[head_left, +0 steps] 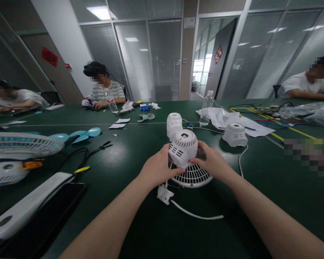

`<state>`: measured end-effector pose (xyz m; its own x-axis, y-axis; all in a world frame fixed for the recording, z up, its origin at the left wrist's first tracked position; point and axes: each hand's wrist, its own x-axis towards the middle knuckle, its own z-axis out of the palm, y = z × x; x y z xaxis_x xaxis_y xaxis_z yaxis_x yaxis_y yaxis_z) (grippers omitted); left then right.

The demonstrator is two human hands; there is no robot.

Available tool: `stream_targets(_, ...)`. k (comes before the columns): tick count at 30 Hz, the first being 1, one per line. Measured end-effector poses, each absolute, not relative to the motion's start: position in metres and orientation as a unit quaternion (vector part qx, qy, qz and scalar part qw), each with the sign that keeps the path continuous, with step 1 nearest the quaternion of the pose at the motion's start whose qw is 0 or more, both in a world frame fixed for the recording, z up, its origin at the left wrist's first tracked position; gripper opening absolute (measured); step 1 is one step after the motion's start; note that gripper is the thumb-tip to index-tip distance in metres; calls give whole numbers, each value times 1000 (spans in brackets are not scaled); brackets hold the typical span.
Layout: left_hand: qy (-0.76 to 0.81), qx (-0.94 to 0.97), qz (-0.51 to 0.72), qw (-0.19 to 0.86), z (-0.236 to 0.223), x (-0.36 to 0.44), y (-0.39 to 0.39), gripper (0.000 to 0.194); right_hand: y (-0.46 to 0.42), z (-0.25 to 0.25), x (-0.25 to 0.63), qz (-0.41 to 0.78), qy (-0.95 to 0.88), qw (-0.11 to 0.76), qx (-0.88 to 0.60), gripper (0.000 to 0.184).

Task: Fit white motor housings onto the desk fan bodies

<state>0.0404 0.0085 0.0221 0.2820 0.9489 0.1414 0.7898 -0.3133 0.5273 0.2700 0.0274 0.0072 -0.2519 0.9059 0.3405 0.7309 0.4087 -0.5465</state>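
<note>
Fan unit (pixel 185 157) of white plastic rests on the near side of the green desk (pixel 129 147), its domed motor housing (pixel 183 145) sitting over a round grille (pixel 196 176). Whether the two are fixed together cannot be told. Taken whole, it should feel fairly light but top-heavy, with most of the weight probably in the motor end. The grille is the widest part; its thin ribs look stiff yet breakable, so a hold there should be gentle and near the rim. The motor housing is a rigid shell, smooth and likely a little slippery; its flanks offer the surest grip. Fingers of the left hand (pixel 156 164) and the right hand (pixel 212 160) are clamped on those flanks. A white block (pixel 165 195) lies beside the grille, and the thin, bendy cord (pixel 197 215) running from it would make a poor handle. Smallest are the slots (pixel 177 152), best kept free of pressure.
</note>
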Motion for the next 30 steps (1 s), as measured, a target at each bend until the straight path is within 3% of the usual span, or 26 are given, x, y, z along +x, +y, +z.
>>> stream_targets(10, 562, 783, 208, 166, 26, 40, 10, 85, 22, 12, 266, 71, -797, 258, -542, 55)
stream_targets(30, 562, 791, 192, 146, 29, 38, 11, 73, 29, -2, 270, 39, -803, 233, -547, 63)
